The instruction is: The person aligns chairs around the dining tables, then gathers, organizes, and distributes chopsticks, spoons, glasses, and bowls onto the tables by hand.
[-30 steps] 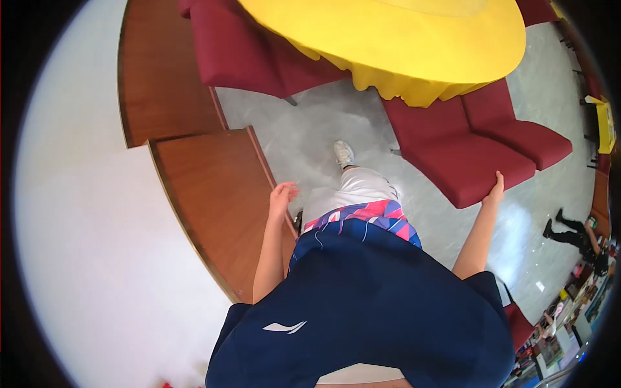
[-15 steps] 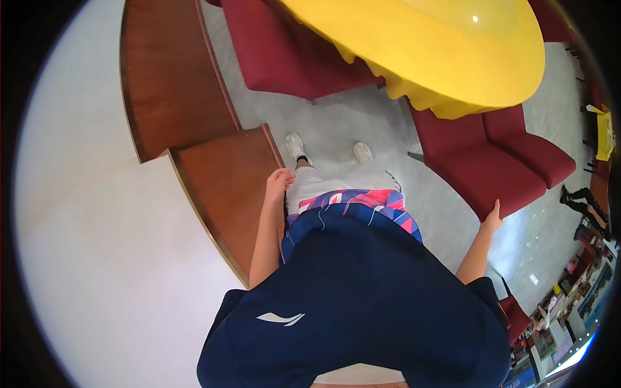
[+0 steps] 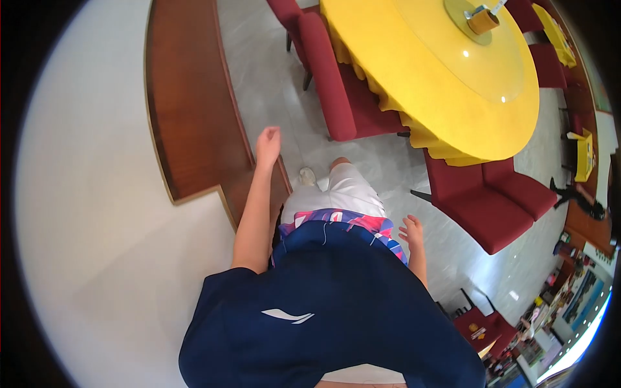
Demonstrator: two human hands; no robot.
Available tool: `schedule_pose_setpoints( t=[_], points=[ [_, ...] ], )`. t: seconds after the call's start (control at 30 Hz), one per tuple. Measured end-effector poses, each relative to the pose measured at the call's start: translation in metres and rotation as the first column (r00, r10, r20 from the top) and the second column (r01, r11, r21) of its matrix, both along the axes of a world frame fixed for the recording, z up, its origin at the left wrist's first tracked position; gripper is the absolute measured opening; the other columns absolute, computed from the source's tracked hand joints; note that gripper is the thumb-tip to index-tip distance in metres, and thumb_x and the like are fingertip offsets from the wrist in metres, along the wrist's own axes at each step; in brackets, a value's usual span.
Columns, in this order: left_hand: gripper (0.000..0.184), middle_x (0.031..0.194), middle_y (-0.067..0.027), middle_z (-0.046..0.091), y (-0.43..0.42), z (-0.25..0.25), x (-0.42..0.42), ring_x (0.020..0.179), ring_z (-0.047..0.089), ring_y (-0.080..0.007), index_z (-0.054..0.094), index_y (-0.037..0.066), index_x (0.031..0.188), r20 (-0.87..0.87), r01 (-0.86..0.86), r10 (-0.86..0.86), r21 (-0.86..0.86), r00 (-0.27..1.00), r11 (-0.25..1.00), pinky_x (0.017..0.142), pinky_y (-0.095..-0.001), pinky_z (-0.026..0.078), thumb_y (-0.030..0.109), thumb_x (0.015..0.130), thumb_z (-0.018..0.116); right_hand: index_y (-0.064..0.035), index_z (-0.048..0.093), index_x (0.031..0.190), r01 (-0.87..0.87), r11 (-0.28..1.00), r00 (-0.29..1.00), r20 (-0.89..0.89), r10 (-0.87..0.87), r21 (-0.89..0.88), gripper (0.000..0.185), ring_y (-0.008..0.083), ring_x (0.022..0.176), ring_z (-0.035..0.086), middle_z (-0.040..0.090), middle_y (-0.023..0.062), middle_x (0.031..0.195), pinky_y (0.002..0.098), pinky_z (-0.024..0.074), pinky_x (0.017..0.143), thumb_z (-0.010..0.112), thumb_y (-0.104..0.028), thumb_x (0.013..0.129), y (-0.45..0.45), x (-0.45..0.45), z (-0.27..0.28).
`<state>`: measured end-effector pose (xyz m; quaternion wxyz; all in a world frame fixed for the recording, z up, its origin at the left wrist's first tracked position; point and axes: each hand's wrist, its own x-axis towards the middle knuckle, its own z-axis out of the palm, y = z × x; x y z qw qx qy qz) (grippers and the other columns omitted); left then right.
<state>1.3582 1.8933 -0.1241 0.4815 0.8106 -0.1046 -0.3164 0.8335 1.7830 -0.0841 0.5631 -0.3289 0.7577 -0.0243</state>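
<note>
My left hand (image 3: pixel 268 147) is raised beside the brown wood panelling (image 3: pixel 191 103), with its fingers curled in and nothing visible in them. Down by my right hip, my right hand (image 3: pixel 413 231) has its fingers apart and holds nothing. Nearest to that hand, a dark red upholstered chair (image 3: pixel 482 216) stands a short gap away. Ahead is a round table with a yellow cloth (image 3: pixel 446 123). Another red chair (image 3: pixel 326 77) is tucked against the table's left side.
A glass turntable (image 3: pixel 482 71) on the table carries a brown container (image 3: pixel 483 22) with items in it. Grey floor (image 3: pixel 259 71) runs between the panelling and the chairs. A person in dark clothes (image 3: pixel 579 197) is far right. A white wall (image 3: pixel 97 194) lies left.
My right hand has left the red chair's edge and come in beside my hip. My left hand has swung forward. The view has shifted, showing more of the table, and my legs have stepped.
</note>
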Motion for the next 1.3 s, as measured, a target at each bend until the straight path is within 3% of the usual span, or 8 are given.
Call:
schedule_pose_setpoints(
  t=[0.23,0.4,0.6,0.63,0.9,1.1,1.23,1.3],
  points=[
    [0.041,0.134,-0.0216,0.047,-0.156,0.084,0.077,0.120,0.051,-0.0334,0.053,0.004,0.125,0.499,0.284,-0.171,-0.159,0.850,0.946,0.099,-0.0412,0.042,0.016,0.087,0.061,-0.0063,0.046,0.133,0.192,0.976,0.974,0.104,-0.202,0.104,0.053,0.0290,0.097,0.063,0.055,0.0158,0.121,0.0387,0.0546,0.076,0.061,-0.028,0.087,0.010,0.060,-0.031],
    [0.043,0.146,-0.0197,0.035,-0.226,0.090,0.119,0.133,0.035,-0.0371,0.051,0.010,0.132,0.745,0.478,-0.372,0.081,0.553,0.874,0.108,-0.0447,0.032,0.020,0.091,0.058,-0.0038,0.042,0.137,0.430,0.863,0.822,0.279,-0.496,0.266,0.057,0.0342,0.108,0.059,0.049,0.0230,0.130,0.0428,0.0519,0.086,0.057,-0.033,0.090,-0.014,0.123,-0.098],
    [0.036,0.144,-0.0221,0.038,-0.286,0.097,0.160,0.131,0.038,-0.0404,0.055,0.009,0.128,0.666,0.678,-0.654,0.296,0.359,0.673,0.107,-0.0467,0.033,0.023,0.095,0.053,-0.0064,0.042,0.138,0.457,0.837,0.721,0.426,-0.547,0.302,0.057,0.0332,0.111,0.057,0.052,0.0201,0.126,0.0455,0.0496,0.088,0.056,-0.036,0.091,-0.065,0.236,-0.105],
    [0.034,0.142,-0.0212,0.040,-0.271,0.000,0.172,0.129,0.040,-0.0387,0.057,0.008,0.126,0.623,0.732,-0.650,0.176,0.435,0.658,0.106,-0.0453,0.035,0.024,0.095,0.053,-0.0069,0.042,0.139,0.397,0.901,0.821,0.371,-0.434,0.176,0.057,0.0310,0.112,0.056,0.052,0.0189,0.128,0.0448,0.0495,0.088,0.055,-0.036,0.092,-0.066,0.255,-0.172],
    [0.021,0.102,-0.0116,0.070,-0.322,0.020,0.173,0.095,0.067,-0.0263,0.072,0.006,0.097,0.485,0.840,-0.799,0.209,0.355,0.500,0.085,-0.0338,0.052,0.022,0.090,0.060,-0.0082,0.042,0.140,0.477,0.843,0.735,0.412,-0.538,0.249,0.055,0.0257,0.117,0.055,0.051,0.0127,0.135,0.0425,0.0496,0.090,0.055,-0.033,0.093,-0.062,0.315,-0.123],
    [0.027,0.106,-0.0094,0.070,-0.384,0.034,0.190,0.100,0.063,-0.0148,0.069,0.002,0.110,-0.005,0.986,-0.996,0.145,0.086,0.084,0.088,-0.0271,0.048,0.021,0.094,0.058,-0.0030,0.046,0.138,0.817,0.537,0.332,0.591,-0.735,0.209,0.054,0.0246,0.121,0.054,0.053,0.0138,0.134,0.0373,0.0472,0.098,0.057,-0.024,0.089,-0.057,0.342,-0.082],
    [0.030,0.113,-0.0087,0.067,-0.399,0.022,0.196,0.104,0.060,-0.0148,0.066,0.002,0.116,-0.220,0.999,-0.975,-0.052,-0.013,-0.002,0.092,-0.0268,0.045,0.022,0.095,0.055,-0.0007,0.054,0.130,0.937,0.338,0.208,0.642,-0.738,0.084,0.047,0.0259,0.122,0.053,0.057,0.0142,0.130,0.0387,0.0454,0.100,0.055,-0.024,0.090,-0.033,0.357,-0.068],
    [0.031,0.112,-0.0089,0.067,-0.404,0.011,0.203,0.103,0.060,-0.0153,0.067,0.001,0.113,-0.374,0.988,-0.927,-0.131,0.025,0.079,0.091,-0.0275,0.045,0.022,0.094,0.055,0.0031,0.060,0.122,0.995,0.089,0.096,0.685,-0.722,-0.046,0.043,0.0264,0.121,0.054,0.059,0.0145,0.127,0.0400,0.0418,0.104,0.052,-0.027,0.091,-0.025,0.378,-0.052]
  ],
)
